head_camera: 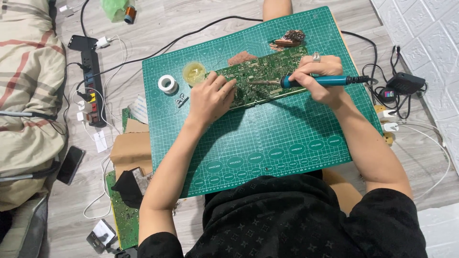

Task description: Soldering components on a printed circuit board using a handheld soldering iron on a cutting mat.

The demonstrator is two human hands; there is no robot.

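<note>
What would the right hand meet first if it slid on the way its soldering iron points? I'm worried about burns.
Probably the left hand's fingers, which rest on the circuit board just beyond the soldering iron tip; right hand.

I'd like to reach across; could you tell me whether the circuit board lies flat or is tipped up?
Flat: the circuit board lies on the green cutting mat, pressed by the left hand.

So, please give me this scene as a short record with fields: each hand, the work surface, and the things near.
left hand: rests on the green circuit board, pressing it flat
right hand: holds a blue-handled soldering iron, tip on the board
surface: green cutting mat
near the left hand: solder spool, round tin of flux
floor, left: black power strip, phone
</note>
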